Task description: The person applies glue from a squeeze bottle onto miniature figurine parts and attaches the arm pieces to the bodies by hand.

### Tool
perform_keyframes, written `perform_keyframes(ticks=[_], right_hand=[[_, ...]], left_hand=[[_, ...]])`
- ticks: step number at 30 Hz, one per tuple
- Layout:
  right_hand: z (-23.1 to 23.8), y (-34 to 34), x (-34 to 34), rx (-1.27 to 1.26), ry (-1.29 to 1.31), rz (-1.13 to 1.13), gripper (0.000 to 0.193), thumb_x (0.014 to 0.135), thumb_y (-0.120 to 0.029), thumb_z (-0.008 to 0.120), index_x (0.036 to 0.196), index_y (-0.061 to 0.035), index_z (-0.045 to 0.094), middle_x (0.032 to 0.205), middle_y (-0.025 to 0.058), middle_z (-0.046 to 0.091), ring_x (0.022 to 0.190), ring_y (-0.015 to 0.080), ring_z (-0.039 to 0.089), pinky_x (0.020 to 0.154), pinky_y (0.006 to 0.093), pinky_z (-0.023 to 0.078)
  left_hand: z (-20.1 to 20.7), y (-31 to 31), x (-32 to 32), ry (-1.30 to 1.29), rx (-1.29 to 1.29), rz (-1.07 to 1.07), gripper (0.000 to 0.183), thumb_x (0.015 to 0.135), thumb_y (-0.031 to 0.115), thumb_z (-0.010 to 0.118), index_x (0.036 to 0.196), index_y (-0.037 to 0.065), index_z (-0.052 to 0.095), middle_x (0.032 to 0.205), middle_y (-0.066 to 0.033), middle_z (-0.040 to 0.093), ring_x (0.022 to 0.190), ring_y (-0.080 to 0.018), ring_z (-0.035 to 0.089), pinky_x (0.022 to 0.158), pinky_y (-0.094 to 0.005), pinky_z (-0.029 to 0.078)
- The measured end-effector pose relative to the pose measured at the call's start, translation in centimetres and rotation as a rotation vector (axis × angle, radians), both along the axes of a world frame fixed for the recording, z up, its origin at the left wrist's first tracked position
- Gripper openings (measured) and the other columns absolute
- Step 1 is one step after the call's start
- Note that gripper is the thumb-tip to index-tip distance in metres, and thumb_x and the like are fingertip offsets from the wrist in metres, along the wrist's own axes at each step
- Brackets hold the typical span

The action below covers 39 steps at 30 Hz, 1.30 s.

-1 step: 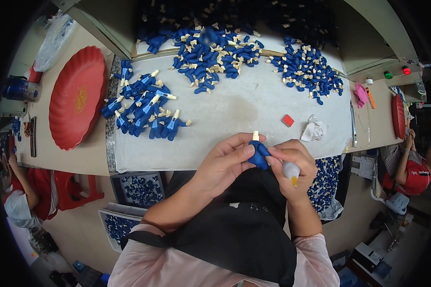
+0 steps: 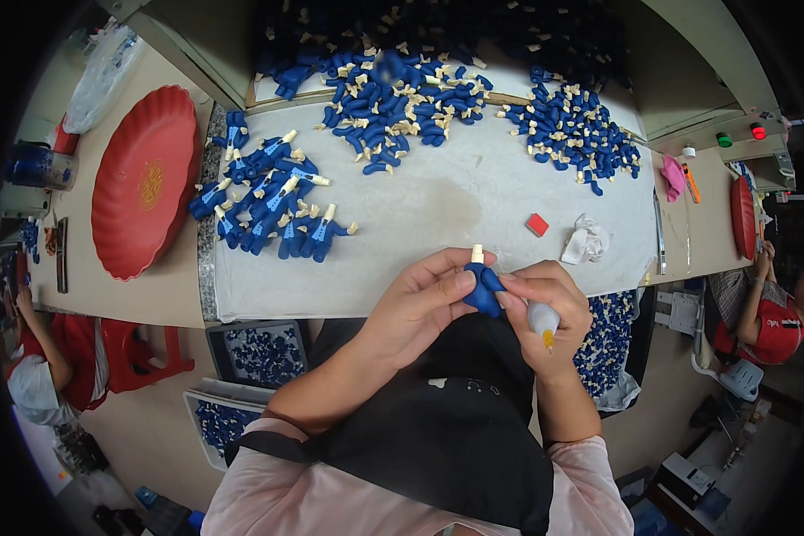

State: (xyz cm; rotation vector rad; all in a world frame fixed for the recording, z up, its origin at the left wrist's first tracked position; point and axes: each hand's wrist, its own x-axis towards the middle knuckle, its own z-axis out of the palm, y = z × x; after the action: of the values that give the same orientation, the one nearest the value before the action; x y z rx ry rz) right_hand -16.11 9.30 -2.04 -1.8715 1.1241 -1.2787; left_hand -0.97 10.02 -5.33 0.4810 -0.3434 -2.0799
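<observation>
In front of my body, my left hand (image 2: 426,302) is closed round a small blue figure torso (image 2: 482,295) with a cream peg neck pointing away from me. The thumb and fingers of my right hand (image 2: 552,308) pinch the torso's right side, where a blue arm piece (image 2: 491,280) shows. A white squeeze bottle (image 2: 543,316) with a yellowish needle tip also lies in my right hand, its tip pointing toward me. To the left on the table is a group of blue torsos (image 2: 272,196) with cream necks and hands.
Piles of blue arm pieces (image 2: 393,107) and smaller blue pieces (image 2: 581,134) lie at the back. A red block (image 2: 536,224) and crumpled tissue (image 2: 586,241) sit to the right. A red scalloped tray (image 2: 107,188) stands left. Bins (image 2: 207,393) flank my lap; other people work at both sides.
</observation>
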Motion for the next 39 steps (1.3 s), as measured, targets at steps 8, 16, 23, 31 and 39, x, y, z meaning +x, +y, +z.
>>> perform_keyframes(ticks=[8, 16, 23, 31, 39], right_hand=[[-0.2, 0.1, 0.0, -0.132, 0.103, -0.017, 0.023, 0.061, 0.008, 0.065, 0.082, -0.0007, 0.062, 0.072, 0.0102, 0.058, 0.062, 0.0177, 0.057, 0.052, 0.0230, 0.044], [-0.3, 0.0, -0.3, -0.261, 0.215, 0.026, 0.030, 0.056, 0.005, 0.064, 0.085, -0.0013, 0.062, 0.069, 0.0083, 0.055, 0.057, 0.0184, 0.052, 0.048, 0.0246, 0.041], [0.6, -0.1, -0.6, -0.304, 0.294, 0.095, 0.032, 0.054, 0.003, 0.063, 0.086, 0.0000, 0.061, 0.072, 0.0091, 0.054, 0.056, 0.0190, 0.052, 0.047, 0.0254, 0.040], [1.1, -0.2, -0.8, -0.376, 0.404, 0.119, 0.028, 0.054, 0.002, 0.063, 0.082, 0.0019, 0.060, 0.073, 0.0090, 0.053, 0.056, 0.0188, 0.052, 0.046, 0.0247, 0.041], [0.7, -0.1, 0.0, -0.481, 0.461, 0.093, 0.022, 0.058, -0.003, 0.060, 0.080, 0.0020, 0.060, 0.076, 0.0093, 0.054, 0.057, 0.0187, 0.052, 0.048, 0.0249, 0.042]], left_hand=[[0.2, 0.0, 0.1, -0.037, -0.040, 0.033, 0.027, 0.084, 0.012, 0.050, 0.109, 0.001, 0.048, 0.097, -0.0049, 0.055, 0.089, -0.0110, 0.053, 0.078, -0.0252, 0.041], [0.3, 0.0, 0.5, -0.078, -0.034, -0.002, 0.029, 0.082, 0.011, 0.053, 0.109, 0.000, 0.050, 0.093, -0.0045, 0.057, 0.088, -0.0106, 0.053, 0.079, -0.0242, 0.042], [0.5, -0.1, 0.7, -0.305, -0.129, -0.006, 0.030, 0.081, 0.007, 0.053, 0.110, 0.000, 0.052, 0.095, -0.0031, 0.056, 0.091, -0.0106, 0.051, 0.082, -0.0234, 0.039], [1.1, 0.2, 0.4, -0.388, -0.178, 0.044, 0.033, 0.081, 0.011, 0.053, 0.112, -0.002, 0.050, 0.096, -0.0055, 0.056, 0.088, -0.0122, 0.052, 0.080, -0.0243, 0.041], [1.1, 0.2, 0.2, -0.370, -0.152, 0.055, 0.029, 0.083, 0.011, 0.052, 0.109, -0.001, 0.050, 0.095, -0.0071, 0.055, 0.089, -0.0128, 0.051, 0.081, -0.0250, 0.039]])
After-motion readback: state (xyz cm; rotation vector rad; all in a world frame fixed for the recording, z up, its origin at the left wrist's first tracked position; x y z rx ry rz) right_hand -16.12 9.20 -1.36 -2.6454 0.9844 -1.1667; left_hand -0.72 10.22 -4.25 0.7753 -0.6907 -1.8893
